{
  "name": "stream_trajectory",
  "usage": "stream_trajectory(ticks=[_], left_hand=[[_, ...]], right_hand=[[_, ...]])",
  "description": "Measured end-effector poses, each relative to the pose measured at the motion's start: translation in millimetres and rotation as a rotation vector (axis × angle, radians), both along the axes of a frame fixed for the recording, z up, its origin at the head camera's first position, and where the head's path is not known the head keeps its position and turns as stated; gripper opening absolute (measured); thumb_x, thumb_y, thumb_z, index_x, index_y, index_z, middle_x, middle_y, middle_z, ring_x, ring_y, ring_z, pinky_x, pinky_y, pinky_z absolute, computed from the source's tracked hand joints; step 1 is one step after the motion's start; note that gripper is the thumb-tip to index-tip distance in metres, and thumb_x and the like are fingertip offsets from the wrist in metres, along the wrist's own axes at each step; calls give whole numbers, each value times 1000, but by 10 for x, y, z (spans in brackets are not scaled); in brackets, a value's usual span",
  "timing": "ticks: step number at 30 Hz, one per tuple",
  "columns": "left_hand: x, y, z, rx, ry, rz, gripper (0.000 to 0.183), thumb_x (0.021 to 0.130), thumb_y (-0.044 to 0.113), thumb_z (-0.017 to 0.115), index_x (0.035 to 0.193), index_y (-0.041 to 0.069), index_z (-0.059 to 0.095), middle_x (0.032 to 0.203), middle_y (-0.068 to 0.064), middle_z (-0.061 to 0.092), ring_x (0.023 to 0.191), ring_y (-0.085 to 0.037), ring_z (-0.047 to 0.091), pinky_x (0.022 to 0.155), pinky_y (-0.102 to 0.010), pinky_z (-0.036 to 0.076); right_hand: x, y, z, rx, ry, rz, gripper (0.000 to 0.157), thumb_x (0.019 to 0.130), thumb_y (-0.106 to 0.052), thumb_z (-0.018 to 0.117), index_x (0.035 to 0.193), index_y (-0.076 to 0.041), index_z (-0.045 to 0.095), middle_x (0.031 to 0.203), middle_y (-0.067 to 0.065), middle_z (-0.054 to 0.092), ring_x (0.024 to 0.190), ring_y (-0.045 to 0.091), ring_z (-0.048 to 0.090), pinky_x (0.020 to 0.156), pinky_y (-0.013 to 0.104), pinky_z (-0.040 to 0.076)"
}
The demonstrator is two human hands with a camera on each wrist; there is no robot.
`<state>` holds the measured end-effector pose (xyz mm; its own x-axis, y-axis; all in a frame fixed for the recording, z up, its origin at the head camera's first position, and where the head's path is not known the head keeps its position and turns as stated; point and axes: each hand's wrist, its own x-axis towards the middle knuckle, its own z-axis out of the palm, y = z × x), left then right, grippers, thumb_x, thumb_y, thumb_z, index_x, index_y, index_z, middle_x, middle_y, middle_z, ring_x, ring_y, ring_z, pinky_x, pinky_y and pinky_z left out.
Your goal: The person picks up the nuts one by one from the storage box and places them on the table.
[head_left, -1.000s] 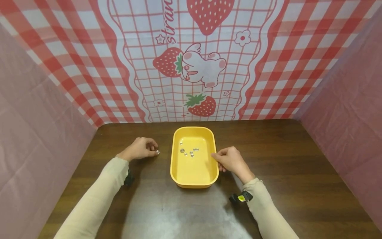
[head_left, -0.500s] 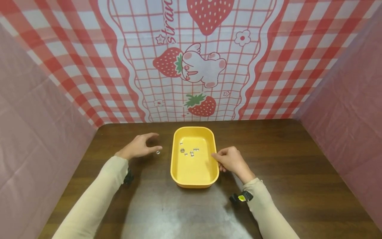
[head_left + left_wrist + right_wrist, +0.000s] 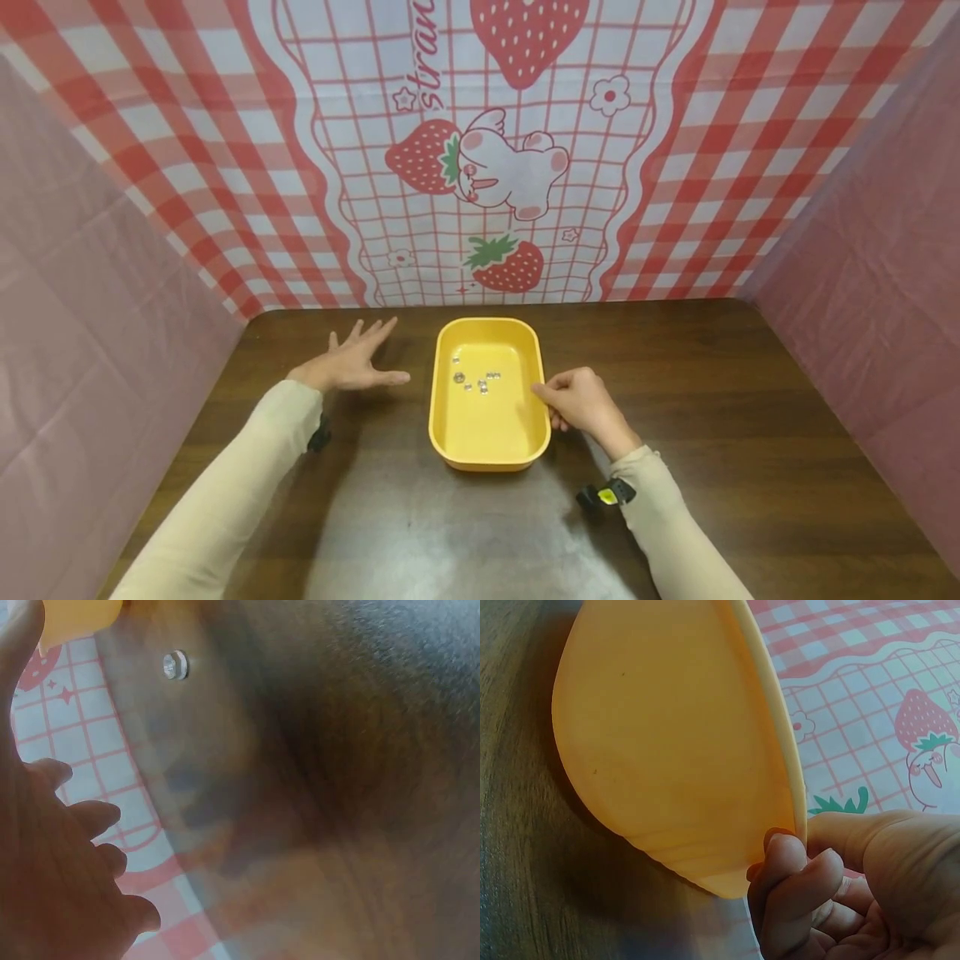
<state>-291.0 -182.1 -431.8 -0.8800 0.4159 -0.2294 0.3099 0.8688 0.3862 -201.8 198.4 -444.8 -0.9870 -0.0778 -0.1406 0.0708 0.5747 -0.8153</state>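
Note:
My left hand (image 3: 347, 367) is spread over the table left of the yellow tray (image 3: 487, 465), fingers straight and holding nothing. In the left wrist view, a small shiny silvery piece, perhaps a nut (image 3: 176, 665), lies on the wood apart from the left hand (image 3: 60, 862). The head view does not show it, as the thumb is over that spot. My right hand (image 3: 588, 406) pinches the tray's right rim between thumb and fingers, as the right wrist view also shows. Inside the tray lie several small silvery pieces, one of them a larger ring-like piece (image 3: 459, 378).
The dark wooden table (image 3: 712, 417) bears the tray near its middle. Behind it hangs a red and white strawberry cloth (image 3: 517, 267). Pink cloth walls (image 3: 97, 292) stand at left and right. A dark wrist strap (image 3: 621, 492) sits on the right forearm.
My left hand has let go of the small silvery piece on the table and its fingers have spread out. The right hand and the tray have stayed in place.

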Motion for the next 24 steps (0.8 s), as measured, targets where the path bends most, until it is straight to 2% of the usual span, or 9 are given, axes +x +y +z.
stream_trajectory(ticks=[9,13,18,24], left_hand=[[3,118,243,-81,16,-56,115,85,76,63,167,23,2,173,-19,4,156,-46,-14,115,-76,-16],[-27,184,354,-88,-1,-86,113,86,74,63,167,24,3,173,-17,3,157,-46,-10,118,-74,-11],[-47,317,510,-98,9,-127,114,84,76,64,167,23,7,173,-13,10,158,-46,-4,122,-72,-2],[-61,565,688,-75,14,-192,114,83,77,64,167,24,8,173,-9,14,158,-44,-5,124,-68,-1]], right_hand=[[-4,-1,13,3,-10,-3,28,96,-26,72,87,0,75,60,6,63,47,15,58,50,31,54],[1,-5,9,2,-13,-3,29,97,-27,72,88,1,75,60,6,63,47,15,57,49,30,53],[9,-10,4,-3,-15,-5,30,97,-27,72,88,2,75,60,6,63,46,14,57,49,29,53],[5,-12,8,-3,-17,-9,29,97,-27,72,88,1,75,61,7,63,47,15,58,50,31,54]])
